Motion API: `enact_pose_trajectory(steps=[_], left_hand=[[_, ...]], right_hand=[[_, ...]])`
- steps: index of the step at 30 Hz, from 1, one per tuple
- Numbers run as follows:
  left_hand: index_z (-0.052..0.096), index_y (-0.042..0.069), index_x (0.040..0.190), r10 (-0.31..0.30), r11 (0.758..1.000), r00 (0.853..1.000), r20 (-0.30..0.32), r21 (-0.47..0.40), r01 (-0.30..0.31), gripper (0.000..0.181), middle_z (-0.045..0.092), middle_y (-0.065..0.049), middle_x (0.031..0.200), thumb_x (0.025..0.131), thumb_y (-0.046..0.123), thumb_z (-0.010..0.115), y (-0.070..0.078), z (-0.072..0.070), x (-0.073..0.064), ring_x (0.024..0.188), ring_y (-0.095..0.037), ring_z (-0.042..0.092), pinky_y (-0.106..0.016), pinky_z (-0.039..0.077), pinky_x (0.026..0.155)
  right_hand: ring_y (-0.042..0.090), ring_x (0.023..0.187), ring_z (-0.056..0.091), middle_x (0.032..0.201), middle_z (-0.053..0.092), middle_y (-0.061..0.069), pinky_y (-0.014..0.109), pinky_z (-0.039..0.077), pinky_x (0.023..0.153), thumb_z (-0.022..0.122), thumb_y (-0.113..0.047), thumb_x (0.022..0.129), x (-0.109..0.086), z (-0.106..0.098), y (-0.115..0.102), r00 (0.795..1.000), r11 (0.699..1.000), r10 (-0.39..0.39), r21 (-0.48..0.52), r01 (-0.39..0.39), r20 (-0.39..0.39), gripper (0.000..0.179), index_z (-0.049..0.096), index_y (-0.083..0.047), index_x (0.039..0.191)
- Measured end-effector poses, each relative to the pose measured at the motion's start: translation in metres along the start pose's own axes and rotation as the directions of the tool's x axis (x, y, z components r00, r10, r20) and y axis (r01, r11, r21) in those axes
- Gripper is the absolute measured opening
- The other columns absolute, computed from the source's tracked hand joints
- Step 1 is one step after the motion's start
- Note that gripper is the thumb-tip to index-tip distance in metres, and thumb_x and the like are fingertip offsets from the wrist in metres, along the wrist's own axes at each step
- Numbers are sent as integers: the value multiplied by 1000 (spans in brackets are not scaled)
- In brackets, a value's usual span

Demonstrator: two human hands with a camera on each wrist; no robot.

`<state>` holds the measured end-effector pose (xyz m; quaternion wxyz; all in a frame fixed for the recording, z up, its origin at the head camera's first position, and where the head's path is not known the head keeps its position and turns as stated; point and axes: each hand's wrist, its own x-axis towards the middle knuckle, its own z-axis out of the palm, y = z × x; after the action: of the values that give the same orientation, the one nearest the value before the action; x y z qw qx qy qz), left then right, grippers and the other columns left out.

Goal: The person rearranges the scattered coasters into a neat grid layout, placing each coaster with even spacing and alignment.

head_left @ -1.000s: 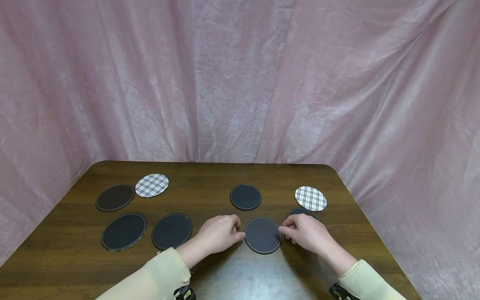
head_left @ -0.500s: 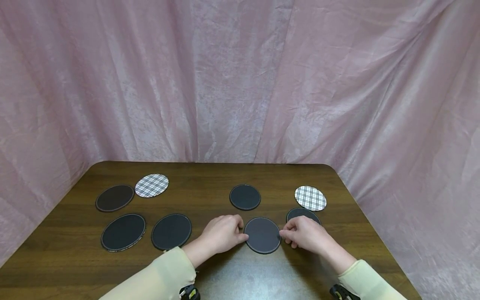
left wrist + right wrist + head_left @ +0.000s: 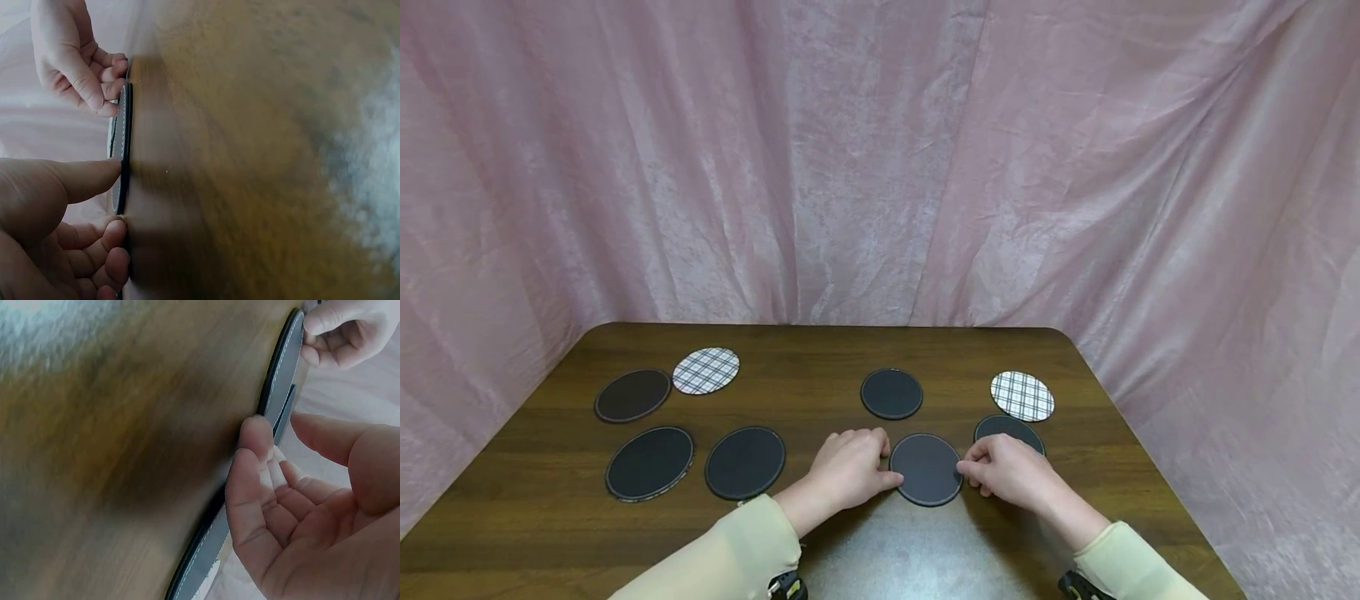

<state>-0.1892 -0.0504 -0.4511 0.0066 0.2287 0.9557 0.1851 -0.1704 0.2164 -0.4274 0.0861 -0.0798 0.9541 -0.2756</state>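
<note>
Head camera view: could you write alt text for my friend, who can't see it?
A person's left-hand grip and right-hand grip are at opposite edges of a dark grey round disc on a brown wooden table. Seven more flat discs, five dark and two white checked, lie around it. A pink curtain hangs behind.

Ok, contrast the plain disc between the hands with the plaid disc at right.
The plain disc is dark with a stitched rim; the plaid disc is white with dark lines. The plain disc lies nearer; the plaid disc lies farther back. Both are round.
</note>
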Motion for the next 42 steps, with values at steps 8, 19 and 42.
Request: enact_pose_trajectory(steps=[8,19,42], left_hand=[[69,15,100,-3,1000,1000,-4,-21,3,35,65,6,88,91,40,93,1,2,0,87,-20,65,-43,47,81],[71,14,98,-9,999,999,-32,-35,8,32,65,5,87,91,36,93,-1,3,-4,84,-20,63,-43,45,79],[72,12,103,-57,983,998,-3,-177,55,31,70,11,83,93,33,91,-9,-4,-1,78,-11,66,-41,50,80]], right_hand=[[8,63,62,66,64,-10,38,46,69,80,-31,102,-2,4,-4,999,998,34,-43,-35,-32,16,77,-23,89],[19,78,66,82,70,6,37,61,68,73,-12,106,0,1,4,982,908,-5,412,-74,188,18,71,5,113],[16,73,71,82,74,8,31,64,68,71,1,104,17,8,3,994,744,47,661,-101,99,18,65,15,115]])
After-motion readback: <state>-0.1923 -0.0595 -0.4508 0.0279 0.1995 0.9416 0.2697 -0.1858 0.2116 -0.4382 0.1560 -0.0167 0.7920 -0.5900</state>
